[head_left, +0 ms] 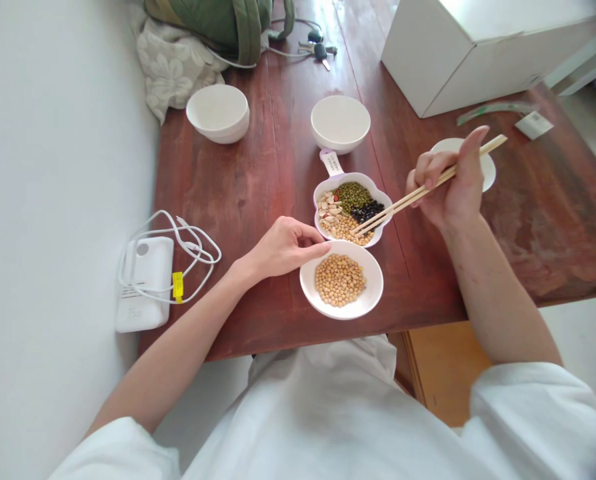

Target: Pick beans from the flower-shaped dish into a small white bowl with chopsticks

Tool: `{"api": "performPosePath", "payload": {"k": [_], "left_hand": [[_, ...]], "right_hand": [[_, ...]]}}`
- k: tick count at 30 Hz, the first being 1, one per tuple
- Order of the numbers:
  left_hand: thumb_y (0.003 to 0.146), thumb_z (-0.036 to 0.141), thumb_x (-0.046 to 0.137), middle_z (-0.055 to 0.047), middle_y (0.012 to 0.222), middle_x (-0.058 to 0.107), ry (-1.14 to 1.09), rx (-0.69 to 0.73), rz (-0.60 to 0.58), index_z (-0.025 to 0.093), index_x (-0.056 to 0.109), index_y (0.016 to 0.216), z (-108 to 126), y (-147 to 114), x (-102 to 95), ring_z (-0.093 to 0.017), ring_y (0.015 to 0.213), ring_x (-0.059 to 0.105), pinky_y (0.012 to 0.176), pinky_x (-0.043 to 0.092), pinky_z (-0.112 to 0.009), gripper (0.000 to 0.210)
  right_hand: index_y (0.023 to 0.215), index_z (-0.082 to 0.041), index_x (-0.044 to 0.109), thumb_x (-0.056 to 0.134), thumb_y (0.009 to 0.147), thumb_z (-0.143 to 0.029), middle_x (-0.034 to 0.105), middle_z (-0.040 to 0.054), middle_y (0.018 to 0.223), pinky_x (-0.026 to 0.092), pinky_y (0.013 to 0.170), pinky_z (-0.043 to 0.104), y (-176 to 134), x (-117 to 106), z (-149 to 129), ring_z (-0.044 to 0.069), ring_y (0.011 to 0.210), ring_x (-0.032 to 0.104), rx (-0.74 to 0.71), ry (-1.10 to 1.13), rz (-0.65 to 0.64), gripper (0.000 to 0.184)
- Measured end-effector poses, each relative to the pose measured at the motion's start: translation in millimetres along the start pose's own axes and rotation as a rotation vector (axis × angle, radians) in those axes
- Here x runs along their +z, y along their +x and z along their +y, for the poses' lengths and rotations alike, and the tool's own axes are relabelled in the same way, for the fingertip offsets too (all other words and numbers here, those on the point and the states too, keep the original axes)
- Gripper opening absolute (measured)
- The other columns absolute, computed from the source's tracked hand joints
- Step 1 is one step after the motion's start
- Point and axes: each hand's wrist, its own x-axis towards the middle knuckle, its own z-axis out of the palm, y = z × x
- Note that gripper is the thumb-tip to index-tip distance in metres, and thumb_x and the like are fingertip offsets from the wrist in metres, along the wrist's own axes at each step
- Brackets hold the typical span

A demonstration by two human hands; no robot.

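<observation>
My right hand [451, 180] is closed around a pair of wooden chopsticks [418, 195], their tips down among the soybeans in a flower-shaped dish [317, 215]. That dish also holds green mung beans [353, 196], black beans [367, 212] and pale peanuts [329, 208], each in its own area. With fingers and thumb, my left hand [293, 248] grips the rim of a white bowl [311, 301] just in front of the dish. Soybeans [341, 280] cover the bottom of this bowl. Whether the chopsticks pinch a bean is too small to tell.
Behind the dish stand two white bowls, one in the middle [341, 123] and one at left [218, 113]. A white power bank [145, 287] with a cable lies left. A small white dish [488, 175], a large white box [428, 67], keys [319, 51] and a green bag [208, 27] are farther back.
</observation>
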Motion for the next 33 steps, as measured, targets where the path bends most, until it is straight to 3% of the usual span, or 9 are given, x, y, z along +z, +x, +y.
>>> {"api": "performPosePath", "payload": {"k": [6,13,16,21,27,33], "left_hand": [[0.090,0.041,0.073,-0.002,0.068,0.069,-0.022,-0.002,-0.005,0.013,0.084,0.087,1,0,0.2,-0.008,0.057,0.051,0.048,0.034,-0.018,0.031],[0.090,0.041,0.073,-0.003,0.067,0.070,-0.012,-0.023,-0.010,0.012,0.083,0.086,3,0,0.1,-0.008,0.056,0.052,0.048,0.034,-0.019,0.031],[0.091,0.041,0.073,-0.004,0.070,0.072,-0.016,-0.018,-0.015,0.012,0.084,0.088,3,0,-0.4,-0.009,0.058,0.054,0.050,0.037,-0.019,0.031],[0.091,0.040,0.073,-0.002,0.068,0.069,-0.008,0.005,-0.007,0.012,0.084,0.088,2,0,-0.5,-0.007,0.058,0.050,0.050,0.035,-0.018,0.030],[0.091,0.040,0.073,0.000,0.063,0.063,-0.002,-0.019,-0.004,0.012,0.083,0.085,2,0,0.2,-0.006,0.055,0.045,0.049,0.032,-0.017,0.030],[0.091,0.041,0.072,0.000,0.064,0.064,0.011,-0.024,-0.009,0.012,0.083,0.086,3,0,0.4,-0.006,0.056,0.047,0.049,0.033,-0.018,0.031]], "right_hand": [[0.054,-0.026,0.063,0.052,0.096,-0.077,0.049,0.0042,0.055,0.036,0.042,0.033,-4,-7,4,0.015,0.046,0.048,-0.059,0.028,0.007,0.067],[0.048,-0.023,0.066,0.067,0.094,-0.068,0.055,0.0080,0.050,0.036,0.042,0.034,-6,-6,1,0.017,0.044,0.052,-0.302,0.020,0.155,0.065],[0.049,-0.024,0.069,0.070,0.092,-0.068,0.058,0.0092,0.052,0.035,0.042,0.035,-9,-3,-3,0.021,0.046,0.055,-0.322,-0.020,0.173,0.061],[0.057,-0.035,0.074,0.065,0.095,-0.066,0.066,0.0071,0.057,0.038,0.044,0.039,-14,-5,-3,0.022,0.048,0.056,-0.302,-0.157,0.070,0.050],[0.060,-0.022,0.077,0.064,0.102,-0.055,0.068,0.0050,0.058,0.033,0.039,0.028,-10,-7,8,0.013,0.044,0.055,-0.464,-0.148,0.003,0.055],[0.066,-0.023,0.081,0.061,0.106,-0.044,0.071,0.0035,0.064,0.038,0.042,0.026,-12,-6,3,0.012,0.047,0.058,-0.452,-0.195,-0.078,0.049]]}}
